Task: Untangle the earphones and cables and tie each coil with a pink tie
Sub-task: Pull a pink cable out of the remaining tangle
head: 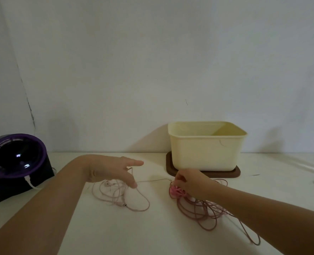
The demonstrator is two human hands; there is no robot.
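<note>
The tub [206, 146] is smooth cream plastic with a soft sheen. The lid [204, 173] beneath it is matt brown plastic. Under the tub, the tabletop [152, 227] is smooth, matt off-white. Behind the tub, the wall [152, 61] is matt paint, cracked far to the left. Left of the tub, the earphone cord [119, 196] looks thin, smooth and rubbery. In front of the tub, the cable [207, 214] is thicker and duller, and the ties [174, 190] are too blurred to tell their material. Far left of the tub, the gadget [16, 155] has a glossy purple-and-black plastic face on a matt black base.
</note>
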